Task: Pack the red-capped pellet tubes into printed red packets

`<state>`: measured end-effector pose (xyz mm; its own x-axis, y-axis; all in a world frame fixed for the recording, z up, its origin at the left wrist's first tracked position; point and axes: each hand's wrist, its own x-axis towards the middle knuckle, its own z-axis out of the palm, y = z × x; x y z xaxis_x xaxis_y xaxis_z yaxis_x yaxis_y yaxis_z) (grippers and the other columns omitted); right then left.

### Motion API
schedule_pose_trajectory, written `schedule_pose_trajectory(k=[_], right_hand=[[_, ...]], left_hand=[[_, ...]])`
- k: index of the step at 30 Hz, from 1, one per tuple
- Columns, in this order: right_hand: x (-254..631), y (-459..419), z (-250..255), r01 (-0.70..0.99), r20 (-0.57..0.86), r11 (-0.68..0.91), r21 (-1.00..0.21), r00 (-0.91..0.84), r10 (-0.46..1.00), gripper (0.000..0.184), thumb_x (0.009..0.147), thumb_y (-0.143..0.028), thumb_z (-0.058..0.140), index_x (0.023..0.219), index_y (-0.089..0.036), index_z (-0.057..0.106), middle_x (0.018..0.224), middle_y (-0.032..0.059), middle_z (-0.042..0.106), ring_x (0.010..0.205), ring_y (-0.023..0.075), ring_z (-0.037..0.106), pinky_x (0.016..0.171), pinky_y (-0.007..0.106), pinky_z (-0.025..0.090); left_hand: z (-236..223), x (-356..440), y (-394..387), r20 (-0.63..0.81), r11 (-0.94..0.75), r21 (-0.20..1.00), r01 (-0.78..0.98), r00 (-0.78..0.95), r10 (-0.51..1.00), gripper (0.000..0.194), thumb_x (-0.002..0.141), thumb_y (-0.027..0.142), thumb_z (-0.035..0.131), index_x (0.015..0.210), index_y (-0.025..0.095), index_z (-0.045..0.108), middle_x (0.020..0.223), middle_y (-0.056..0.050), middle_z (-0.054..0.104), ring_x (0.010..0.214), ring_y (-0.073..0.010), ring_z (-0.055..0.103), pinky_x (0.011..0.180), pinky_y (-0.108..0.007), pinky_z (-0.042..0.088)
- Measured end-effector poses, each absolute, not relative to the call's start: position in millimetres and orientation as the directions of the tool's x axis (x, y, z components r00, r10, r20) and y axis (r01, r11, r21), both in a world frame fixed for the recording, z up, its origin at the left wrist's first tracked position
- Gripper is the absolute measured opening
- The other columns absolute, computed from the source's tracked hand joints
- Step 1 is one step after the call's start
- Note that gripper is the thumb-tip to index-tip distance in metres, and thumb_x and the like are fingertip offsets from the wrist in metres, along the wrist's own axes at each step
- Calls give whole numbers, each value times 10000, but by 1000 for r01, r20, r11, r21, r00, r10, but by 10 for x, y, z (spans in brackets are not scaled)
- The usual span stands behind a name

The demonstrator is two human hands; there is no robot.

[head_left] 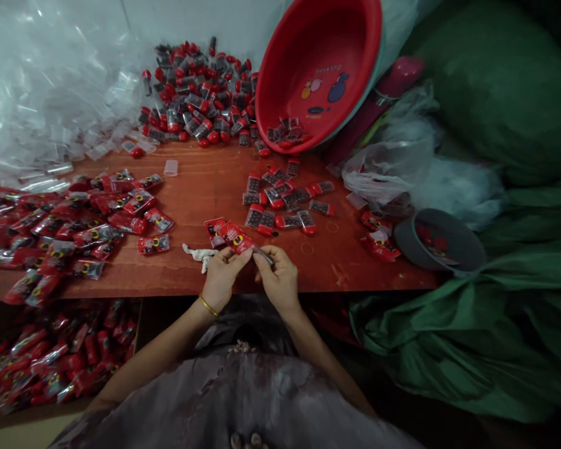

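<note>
Near the front edge of the reddish table, both my hands meet at a red printed packet. My left hand, with a gold bangle at the wrist, pinches its lower end. Closed around a small clear container with dark contents, my right hand holds it against the packet's lower end. Whether the container is partly inside the packet I cannot tell. Another red packet lies just behind my left hand, beside a crumpled white scrap. Several red-capped clear containers lie beyond my hands.
A heap of red-capped containers lies at the back, beside a tilted red basin. Filled red packets pile up at left, with more in a box below. A grey bowl stands right, near green cloth.
</note>
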<state>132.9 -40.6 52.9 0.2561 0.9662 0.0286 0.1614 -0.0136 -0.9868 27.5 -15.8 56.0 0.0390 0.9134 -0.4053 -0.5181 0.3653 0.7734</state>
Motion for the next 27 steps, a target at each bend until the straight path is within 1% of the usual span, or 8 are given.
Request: schedule_pose_trajectory(k=[6,9,12,15,20,23,25,27], right_hand=[[1282,-353,546,25,-51,-56,-998,160,986,185,803,-380,588,825,-200,549,554,-64,568,426,85,539,458,203,453],[1330,-375,505,-94,-98,-94,-991,47,994,242,788,-411,603,905,-203,562,645,-38,641,513,109,614,537,235,516],[1385,-387,474,-98,-104,-101,-990,18,994,267,767,-390,634,943,-197,575,652,-25,666,559,126,651,588,250,532],[1356,-355,456,-79,-93,-88,-993,61,994,238,719,-379,685,823,-197,573,589,-41,637,476,118,622,509,229,504],[1178,-221,429,-81,-58,-57,-995,18,998,309,661,-432,720,671,-208,507,521,-59,590,400,107,560,417,215,449],[1117,-137,397,27,11,10,-1000,12,1000,357,688,-482,688,600,-213,472,468,-64,533,382,96,500,401,210,399],[1109,-72,386,222,137,118,-968,72,988,401,676,-496,698,542,-214,447,459,-61,499,408,91,463,434,218,388],[1124,6,403,450,296,233,-862,76,952,386,641,-502,729,557,-214,486,507,-42,526,476,105,477,508,239,418]], left_hand=[[589,193,-64,-379,355,778,-519,64,923,358,484,367,850,674,120,674,622,-4,660,548,-86,560,545,-207,440],[581,171,-42,-383,364,785,-502,70,921,355,491,378,844,672,123,674,598,0,643,506,-79,527,492,-206,410],[576,156,-33,-399,379,779,-500,70,914,341,497,378,843,647,132,662,589,4,631,521,-75,533,493,-192,401],[600,134,-42,-410,424,758,-495,145,901,344,514,384,837,676,130,669,612,-3,641,545,-81,551,512,-194,416],[682,27,-52,-426,493,716,-494,249,870,373,490,410,844,610,127,632,549,13,608,443,-81,498,424,-219,405],[704,-74,-62,-433,505,714,-485,260,863,357,496,392,846,580,127,623,543,5,616,458,-85,531,471,-221,443],[700,-142,-82,-469,551,686,-476,291,834,333,507,372,847,615,132,642,586,-13,654,519,-106,593,567,-236,489],[689,-222,-93,-535,637,636,-435,347,771,325,533,374,836,688,143,668,651,-42,695,595,-147,650,656,-275,515]])
